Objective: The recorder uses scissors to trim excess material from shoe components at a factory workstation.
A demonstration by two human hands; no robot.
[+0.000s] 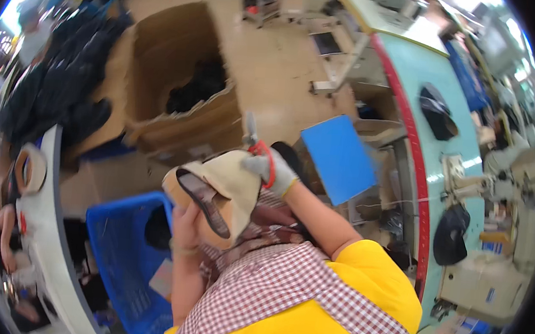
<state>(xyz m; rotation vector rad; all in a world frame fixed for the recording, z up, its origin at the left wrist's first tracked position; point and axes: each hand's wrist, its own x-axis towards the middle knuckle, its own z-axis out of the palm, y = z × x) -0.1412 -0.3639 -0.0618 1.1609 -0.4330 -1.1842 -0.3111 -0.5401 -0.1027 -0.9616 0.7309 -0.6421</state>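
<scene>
A beige cap [244, 174] is held in front of me, with its dark inner band and underside turned up. My left hand [186, 225] grips its near left edge, the thumb lying over the rim. On the far right side my right hand [278, 173], in a pale grey glove, is closed around red-handled scissors [261, 149]. Their blades point up and away from the cap. The gloved fingers also touch the cap's fabric. Part of the left hand's fingers is hidden beneath the cap.
A blue plastic crate [116, 262] stands at my left by a white table edge [53, 212]. Farther off is a big cardboard box [171, 31] with black items inside. At right, a green table [410, 58] carries a black cap [436, 112] and a sewing machine [469, 185]. A blue board [338, 157] lies nearby.
</scene>
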